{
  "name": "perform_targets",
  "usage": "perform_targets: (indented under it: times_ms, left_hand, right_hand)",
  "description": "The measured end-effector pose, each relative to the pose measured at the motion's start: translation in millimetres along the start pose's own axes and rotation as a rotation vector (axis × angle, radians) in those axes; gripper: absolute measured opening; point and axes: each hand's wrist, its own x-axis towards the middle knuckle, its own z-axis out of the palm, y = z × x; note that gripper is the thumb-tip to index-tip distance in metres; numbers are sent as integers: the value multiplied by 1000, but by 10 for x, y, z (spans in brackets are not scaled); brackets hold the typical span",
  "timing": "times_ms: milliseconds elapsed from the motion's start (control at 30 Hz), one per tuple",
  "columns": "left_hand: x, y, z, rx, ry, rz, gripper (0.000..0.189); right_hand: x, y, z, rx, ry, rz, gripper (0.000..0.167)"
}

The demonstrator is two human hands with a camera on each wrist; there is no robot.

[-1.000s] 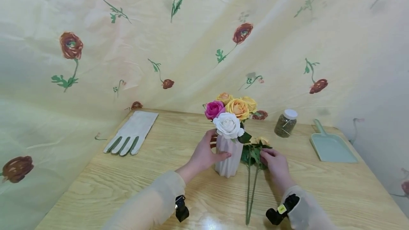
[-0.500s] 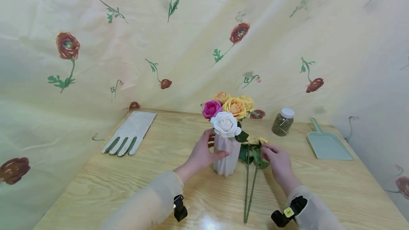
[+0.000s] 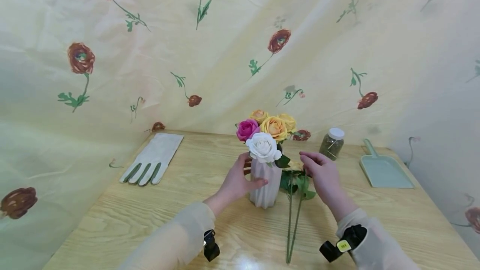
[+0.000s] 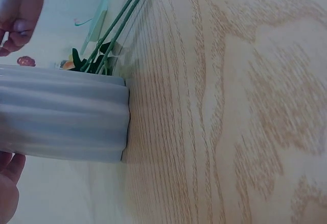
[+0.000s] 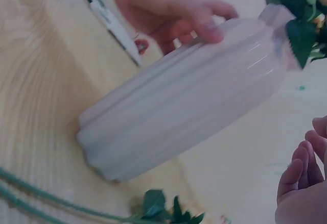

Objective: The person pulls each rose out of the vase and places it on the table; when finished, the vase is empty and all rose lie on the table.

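Note:
In the head view my left hand (image 3: 240, 180) holds the pale fluted vase (image 3: 265, 184) at its side, with thumb in front and fingers behind. The vase stands upright on the table. From it rise a white rose (image 3: 263, 147), a magenta rose (image 3: 247, 130) and several yellow-orange roses (image 3: 275, 128). To the right of the vase lie yellow roses (image 3: 296, 166) with long green stems (image 3: 294, 224). Above their leaves is my right hand (image 3: 324, 176), fingers loosely bent. The right wrist view shows nothing between the right fingers (image 5: 301, 165).
A white glove (image 3: 157, 153) with green between its fingers lies at the back left of the wooden table (image 3: 157, 216). At the back right stand a white-lidded jar (image 3: 331, 144) and a pale green dustpan (image 3: 386, 171). Flower-printed cloth (image 3: 225, 53) hangs behind.
My right hand has moved away from the leaves of the lying roses and risen a little. The left hand stays on the vase; the lying stems look unmoved.

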Motion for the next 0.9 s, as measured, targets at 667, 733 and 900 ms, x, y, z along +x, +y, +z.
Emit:
perform_targets:
  times_ms: [667,733,900]
  left_hand:
    - [-13,17,18,-51,10,16,83]
    - [-9,10,17,-52,14,23,83]
    - [5,-6,23,-45,21,32,82]
  right_hand:
    - [34,-485,194,-45,-185,-156,42]
    - [42,-500,225,-56,-180,-157,39]
    - [56,-524,279,-84,-163,-151,34]
